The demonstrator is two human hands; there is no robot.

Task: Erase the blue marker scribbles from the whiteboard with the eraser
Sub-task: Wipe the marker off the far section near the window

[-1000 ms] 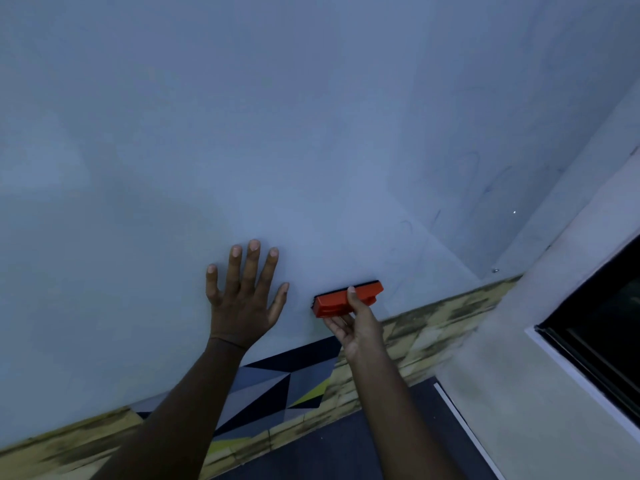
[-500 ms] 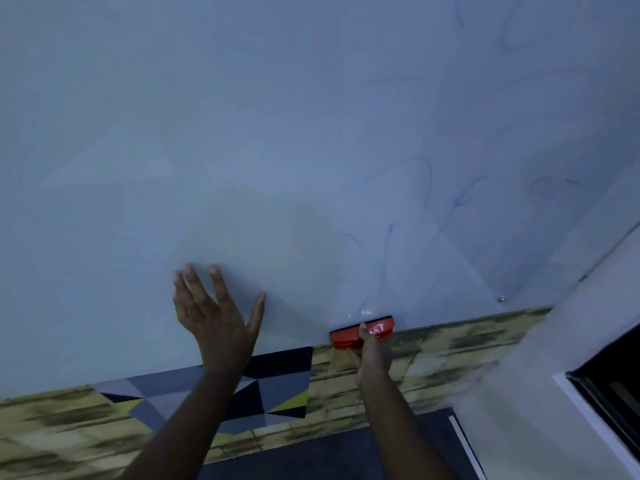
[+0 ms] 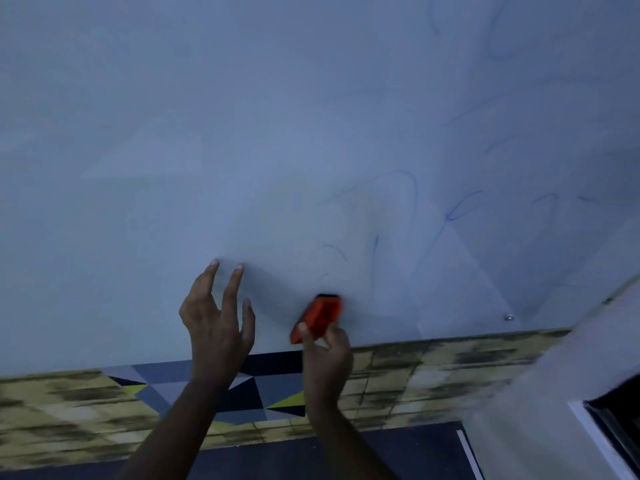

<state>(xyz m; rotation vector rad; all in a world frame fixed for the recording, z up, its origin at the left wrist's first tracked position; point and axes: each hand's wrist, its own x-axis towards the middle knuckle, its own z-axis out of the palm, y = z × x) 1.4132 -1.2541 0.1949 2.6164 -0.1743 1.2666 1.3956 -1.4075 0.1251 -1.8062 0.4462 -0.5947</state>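
A lot of the whiteboard [image 3: 173, 116] looks wiped. Its left and middle parts show no blue lines that I can see. But the job is not done, I think. Thin blue marker scribbles [image 3: 375, 251] are on the right part, from near the bottom edge up to the top right corner. Some are faint, and the picture is a bit blurry.

The red eraser [image 3: 320, 315] is down near the board's bottom edge, just left of the lowest scribbles. The right hand [image 3: 325, 355] has its fingers curled round it. The left hand [image 3: 216, 320] is beside it with fingers spread and holding nothing. Two fingertips seem to touch the board.

Under the board runs a yellow patchy wall strip [image 3: 433, 375] with a patch of dark triangles [image 3: 249, 393]. A white wall [image 3: 540, 410] stands at the right with a dark window [image 3: 620, 410].
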